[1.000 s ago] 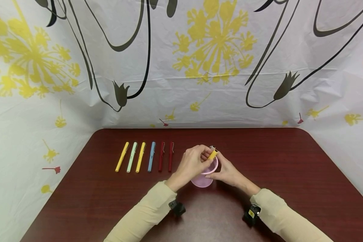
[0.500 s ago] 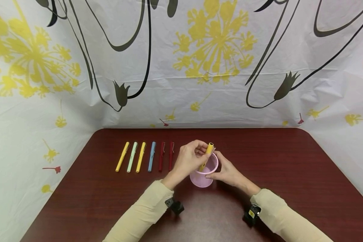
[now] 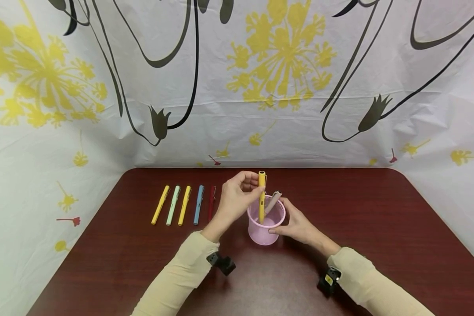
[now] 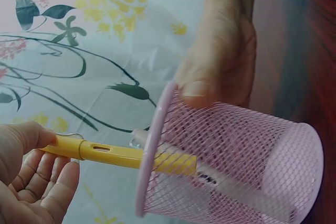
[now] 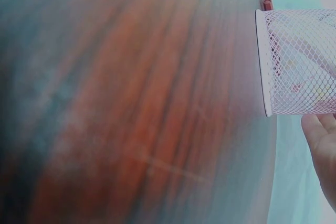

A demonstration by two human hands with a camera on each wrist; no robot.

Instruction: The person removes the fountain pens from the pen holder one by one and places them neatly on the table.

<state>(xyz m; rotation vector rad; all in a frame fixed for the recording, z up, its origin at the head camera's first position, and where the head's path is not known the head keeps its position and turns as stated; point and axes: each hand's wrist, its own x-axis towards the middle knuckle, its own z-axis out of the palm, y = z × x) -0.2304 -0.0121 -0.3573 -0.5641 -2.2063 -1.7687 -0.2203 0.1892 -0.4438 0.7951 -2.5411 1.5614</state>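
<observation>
A pink mesh pen cup [image 3: 262, 235] stands upright on the table, held at its right side near the rim by my right hand [image 3: 298, 224]. Between thumb and fingers, my left hand [image 3: 237, 195] pinches a yellow pen [image 3: 262, 199] by its capped upper part. The pen is nearly vertical, its lower end inside the rim. In the left wrist view, the yellow pen [image 4: 113, 154] reaches only partway down the cup [image 4: 312, 161]. A pale grey pen [image 3: 274, 201] leans inside it toward the right hand. The right wrist view catches the cup's base [image 5: 264, 66] and some fingers [image 5: 320, 135].
Left of the cup lies a row of pens: a yellow pen [image 3: 160, 205], a pale green pen [image 3: 173, 205], another yellow pen [image 3: 184, 205], a blue pen [image 3: 199, 205] and a dark red pen [image 3: 211, 202]. A patterned sheet [image 3: 237, 131] hangs behind the dark red table [image 3: 359, 206].
My left hand has moved up and left, raising the yellow pen and turning it from tilted to nearly upright. The grey pen in the cup shows more. My right hand and the cup stay put.
</observation>
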